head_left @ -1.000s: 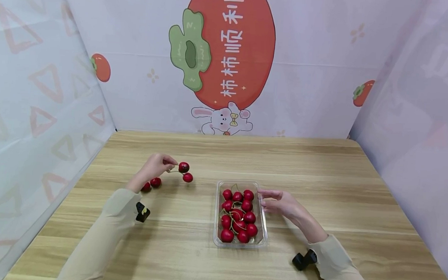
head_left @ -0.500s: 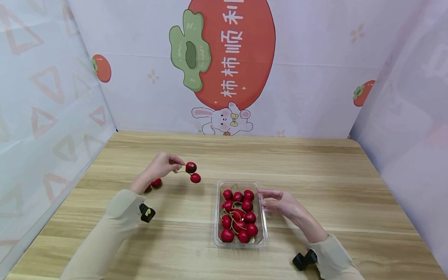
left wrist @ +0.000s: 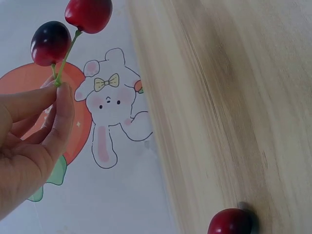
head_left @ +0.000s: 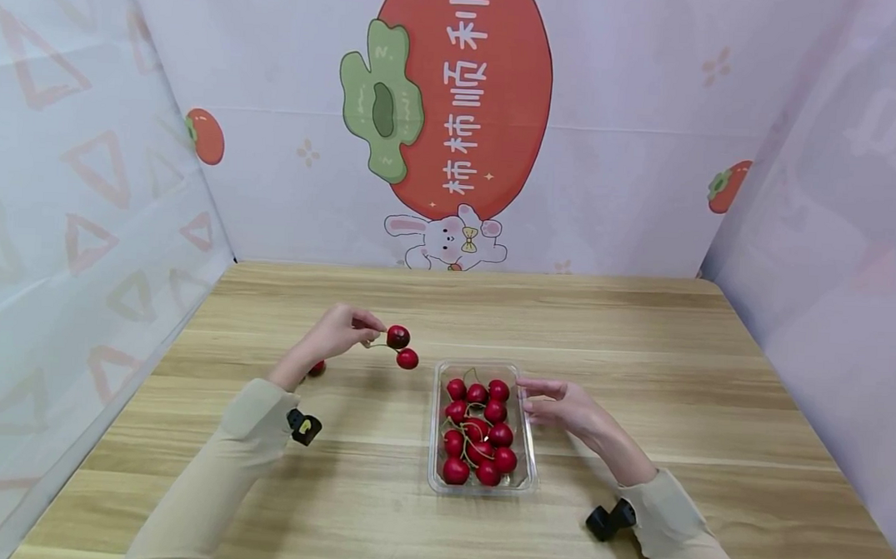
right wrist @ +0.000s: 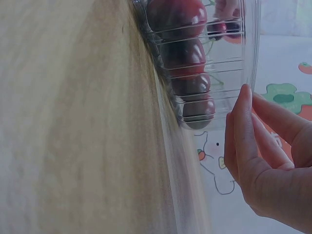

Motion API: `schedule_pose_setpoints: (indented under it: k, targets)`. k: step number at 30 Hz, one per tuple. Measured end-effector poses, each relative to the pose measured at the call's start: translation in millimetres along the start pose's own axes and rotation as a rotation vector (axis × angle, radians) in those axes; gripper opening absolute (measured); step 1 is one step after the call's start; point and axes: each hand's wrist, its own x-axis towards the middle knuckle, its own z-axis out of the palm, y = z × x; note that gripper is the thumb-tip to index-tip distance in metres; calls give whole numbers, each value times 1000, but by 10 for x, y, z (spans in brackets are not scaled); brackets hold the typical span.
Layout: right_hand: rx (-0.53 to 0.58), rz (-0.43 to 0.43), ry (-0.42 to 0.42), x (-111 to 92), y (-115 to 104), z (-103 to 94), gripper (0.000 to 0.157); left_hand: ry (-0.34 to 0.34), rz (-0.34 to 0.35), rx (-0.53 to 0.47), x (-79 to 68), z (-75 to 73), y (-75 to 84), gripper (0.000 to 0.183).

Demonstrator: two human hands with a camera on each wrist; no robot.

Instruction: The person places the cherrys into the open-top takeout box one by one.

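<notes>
By their joined stem, the left hand (head_left: 341,331) pinches a pair of red cherries (head_left: 408,359) above the table, left of the clear plastic container. In the left wrist view, thumb and fingertips meet on the green stem (left wrist: 58,82), and one cherry (left wrist: 51,44) looks darker than the other. The container (head_left: 440,412) stands on the table with several stemmed cherries (head_left: 475,431) inside. At its right rim, the right hand (head_left: 568,410) holds the edge lightly between thumb and fingers; the right wrist view shows these fingertips (right wrist: 245,92) against the clear wall.
Partly hidden behind the left wrist, a loose cherry (head_left: 317,368) lies on the wooden table (head_left: 603,336). Printed cloth walls (head_left: 617,195) enclose the back and both sides. Black wrist cameras (head_left: 305,427) hang from both cuffs.
The left hand has moved to the right, carrying the cherry pair closer to the container. The right hand and the container have stayed in place.
</notes>
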Motion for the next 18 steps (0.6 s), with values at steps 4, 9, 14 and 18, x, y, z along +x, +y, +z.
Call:
schedule_pose_setpoints:
  k: [4, 9, 14, 18]
  targets:
    - [5, 2, 0, -2, -4, -6, 53, -13, 11, -11, 2, 24, 65, 14]
    - [6, 3, -1, -4, -8, 1, 53, -23, 25, -14, 15, 60, 135, 14]
    - [2, -5, -8, -6, -8, 9, 53, -39, 41, -29, 43, 110, 185, 14]
    - [2, -5, -8, -6, -7, 7, 52, -52, 60, -23, 63, 154, 230, 13]
